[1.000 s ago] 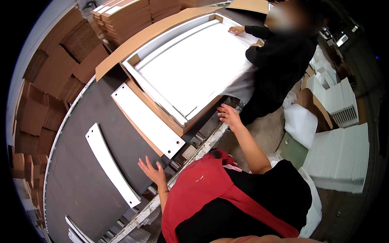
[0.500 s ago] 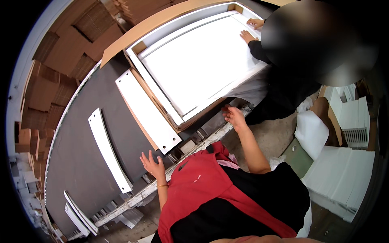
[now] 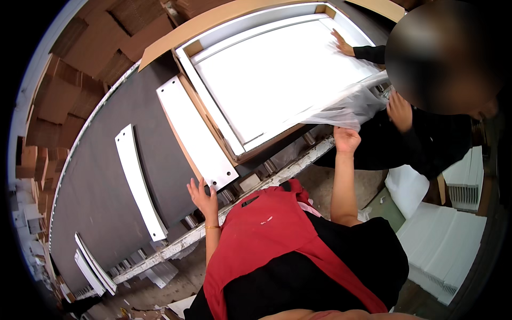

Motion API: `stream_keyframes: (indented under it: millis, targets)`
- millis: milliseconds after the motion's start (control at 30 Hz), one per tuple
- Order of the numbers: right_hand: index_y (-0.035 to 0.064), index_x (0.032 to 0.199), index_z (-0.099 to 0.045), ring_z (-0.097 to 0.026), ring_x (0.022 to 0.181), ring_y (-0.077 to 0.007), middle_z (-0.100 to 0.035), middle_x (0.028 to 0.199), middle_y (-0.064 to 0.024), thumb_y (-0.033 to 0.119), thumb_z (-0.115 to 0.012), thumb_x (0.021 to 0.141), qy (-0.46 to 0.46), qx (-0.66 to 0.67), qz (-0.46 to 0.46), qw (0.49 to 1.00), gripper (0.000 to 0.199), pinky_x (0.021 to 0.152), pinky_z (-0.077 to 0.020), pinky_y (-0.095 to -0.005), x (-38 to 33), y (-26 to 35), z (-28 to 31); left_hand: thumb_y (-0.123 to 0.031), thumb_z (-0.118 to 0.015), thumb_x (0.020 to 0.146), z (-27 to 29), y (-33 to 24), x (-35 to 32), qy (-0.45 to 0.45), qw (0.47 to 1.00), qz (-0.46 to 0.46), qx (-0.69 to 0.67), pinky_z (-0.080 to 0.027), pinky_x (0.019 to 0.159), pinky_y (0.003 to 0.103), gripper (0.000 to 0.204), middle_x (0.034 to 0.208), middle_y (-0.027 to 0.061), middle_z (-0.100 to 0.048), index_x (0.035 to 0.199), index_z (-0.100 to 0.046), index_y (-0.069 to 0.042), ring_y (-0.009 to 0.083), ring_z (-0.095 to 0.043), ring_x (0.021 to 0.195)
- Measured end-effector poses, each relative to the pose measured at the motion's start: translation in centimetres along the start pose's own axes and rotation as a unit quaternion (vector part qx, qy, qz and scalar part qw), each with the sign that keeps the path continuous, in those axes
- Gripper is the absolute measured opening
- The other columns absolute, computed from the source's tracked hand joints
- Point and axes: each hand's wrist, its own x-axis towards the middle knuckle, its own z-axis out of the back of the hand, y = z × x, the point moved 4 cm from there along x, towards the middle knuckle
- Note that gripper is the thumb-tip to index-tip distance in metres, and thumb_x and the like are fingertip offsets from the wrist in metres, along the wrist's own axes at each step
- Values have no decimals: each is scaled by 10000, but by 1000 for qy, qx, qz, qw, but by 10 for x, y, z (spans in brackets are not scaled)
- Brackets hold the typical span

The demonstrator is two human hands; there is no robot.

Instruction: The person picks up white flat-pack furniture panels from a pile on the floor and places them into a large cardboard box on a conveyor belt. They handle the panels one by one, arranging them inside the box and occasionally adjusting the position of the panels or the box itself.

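Observation:
My right hand (image 3: 346, 140) is closed on the edge of a crumpled clear plastic sheet (image 3: 349, 106) at the front right corner of an open carton. Inside the carton lies a large flat white panel (image 3: 266, 74) framed by white strips. My left hand (image 3: 204, 198) is open, fingers spread, by the near end of a white board with holes (image 3: 194, 128). Whether its fingertips touch that board, I cannot tell. The board rests on brown cardboard along the carton's left side. A co-worker's hand (image 3: 344, 44) lies over the panel; their other hand (image 3: 400, 111) is at the plastic.
A dark conveyor belt (image 3: 96, 181) with a worn metal edge (image 3: 184, 234) runs under everything. Farther left on it lie a narrow curved white board (image 3: 140, 184) and smaller white strips (image 3: 93, 264). Cardboard stacks (image 3: 64, 101) stand behind; white panels (image 3: 442, 245) are stacked at right.
My right hand has moved right and closed on the plastic sheet, which is now pulled up over the carton's corner. One co-worker's hand moved from the panel to the plastic. My left hand shifted slightly up.

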Motion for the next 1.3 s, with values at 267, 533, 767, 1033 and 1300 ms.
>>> stream_keyframes:
  millis: [267,533,767,1033,1300]
  targets:
    - [21,1187,-477,-465,1114,-232,-511,1197,-101,226,-455,890,319,107,-85,938,361,1014,-300,-387,-8,10,-80,-113,-630,746,-5,-38,17,29,997,-60,-27,-277,1006,452,420,1351,142,-372,1159,-552,-112,379,-283,1280]
    - [0,1305,-330,-384,1203,-245,-381,1317,-138,210,-376,942,82,-436,399,803,421,1029,-302,-324,101,84,-10,-72,-609,750,12,-73,43,-30,992,-72,-95,-270,1013,447,393,1330,152,-396,1140,-565,-89,399,-291,1268]
    - [18,1380,-168,-219,1289,-257,-222,1408,-147,296,-353,938,171,-296,320,884,553,1078,-185,-360,142,-74,-131,-50,-584,776,10,-49,13,-54,995,35,-77,-256,1019,444,361,1342,159,-384,1136,-560,-54,376,-270,1285]
    - [220,1406,-198,-139,1329,-369,-157,1449,-174,568,-408,840,157,-763,109,617,697,1004,-138,-621,257,-303,-139,-55,-510,837,29,-93,22,-106,992,45,-50,-233,1032,439,327,1339,147,-396,1162,-529,-19,339,-281,1290]
    - [230,1383,-274,-68,1360,-316,-89,1478,-117,578,-457,812,601,-759,144,205,693,1035,-96,-591,101,-312,-88,-58,-592,751,25,-194,89,-66,984,-148,-75,-250,1019,466,383,1315,172,-416,1133,-565,-75,384,-304,1267]
